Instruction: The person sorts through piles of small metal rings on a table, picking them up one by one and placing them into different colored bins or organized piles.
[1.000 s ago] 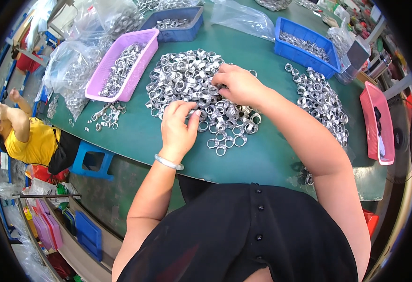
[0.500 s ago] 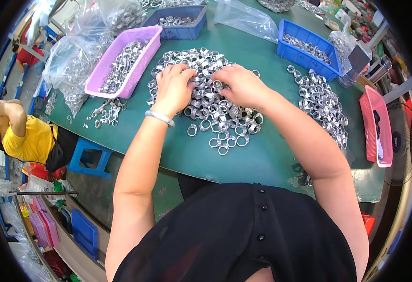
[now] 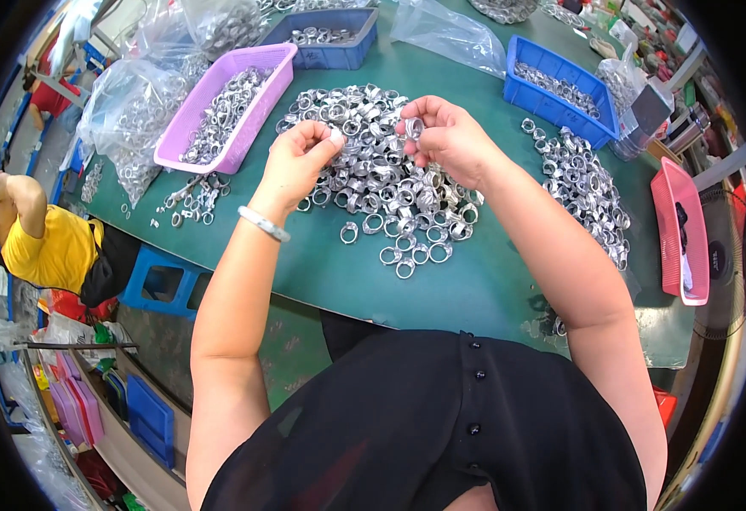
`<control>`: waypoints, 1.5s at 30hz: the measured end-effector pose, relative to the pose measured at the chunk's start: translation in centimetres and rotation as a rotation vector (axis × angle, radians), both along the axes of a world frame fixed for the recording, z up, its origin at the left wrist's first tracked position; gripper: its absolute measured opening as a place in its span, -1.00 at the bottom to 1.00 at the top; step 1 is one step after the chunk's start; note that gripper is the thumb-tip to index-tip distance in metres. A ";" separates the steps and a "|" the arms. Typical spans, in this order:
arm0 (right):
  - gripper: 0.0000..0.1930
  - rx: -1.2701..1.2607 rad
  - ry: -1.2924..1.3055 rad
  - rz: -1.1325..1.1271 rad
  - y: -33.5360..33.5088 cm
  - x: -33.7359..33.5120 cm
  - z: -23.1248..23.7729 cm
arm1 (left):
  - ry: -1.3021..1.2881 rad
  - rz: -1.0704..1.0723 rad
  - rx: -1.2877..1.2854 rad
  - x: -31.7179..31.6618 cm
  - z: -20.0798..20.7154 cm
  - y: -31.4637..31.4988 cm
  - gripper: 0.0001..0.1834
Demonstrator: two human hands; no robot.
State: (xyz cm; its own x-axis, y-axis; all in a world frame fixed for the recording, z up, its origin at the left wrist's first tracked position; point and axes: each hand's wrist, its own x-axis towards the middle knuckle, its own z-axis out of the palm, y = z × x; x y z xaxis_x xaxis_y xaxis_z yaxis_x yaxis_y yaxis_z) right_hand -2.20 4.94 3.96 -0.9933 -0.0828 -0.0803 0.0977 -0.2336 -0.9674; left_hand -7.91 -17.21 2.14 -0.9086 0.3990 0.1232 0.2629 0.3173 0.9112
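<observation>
A large heap of silvery metal rings (image 3: 381, 183) lies on the green table (image 3: 322, 264) in front of me. Over its right part, my right hand (image 3: 454, 145) is closed with one metal ring (image 3: 414, 129) between thumb and fingers. My left hand (image 3: 299, 162), a pale bangle on its wrist, is at the heap's left edge. Its thumb and forefinger are pinched together. A small whitish spot shows at those fingertips, too small to name. Some loose rings lie flat at the heap's near edge.
A pink-purple basket (image 3: 169, 152) of metal pieces stands left, beside clear bags (image 3: 126, 111) of pieces. Two blue bins (image 3: 518, 88) hold more at the back. Another ring pile (image 3: 582, 183) and a pink basket (image 3: 673, 247) are right. A person in yellow (image 3: 49, 251) is far left.
Both hands have lifted from the heap. The left has drawn a little left and its fingers have pinched together; the right has risen slightly, with a ring now plainly in its fingers.
</observation>
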 end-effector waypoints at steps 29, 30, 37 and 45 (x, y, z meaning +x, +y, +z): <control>-0.85 -0.008 -0.126 0.150 0.5 4.5 0.1 | -0.685 -0.358 0.631 8.2 1.8 0.6 -0.78; -0.85 -0.008 -0.126 0.147 0.7 5.0 0.1 | -0.673 -0.352 0.621 8.3 1.7 0.7 -0.79; -0.94 -0.171 -0.218 0.115 0.7 7.5 0.6 | -0.694 -0.278 0.653 9.2 1.8 2.2 -0.82; -0.85 -0.162 -0.183 0.146 1.0 9.0 0.5 | -0.714 -0.356 0.643 10.2 2.2 2.7 -0.78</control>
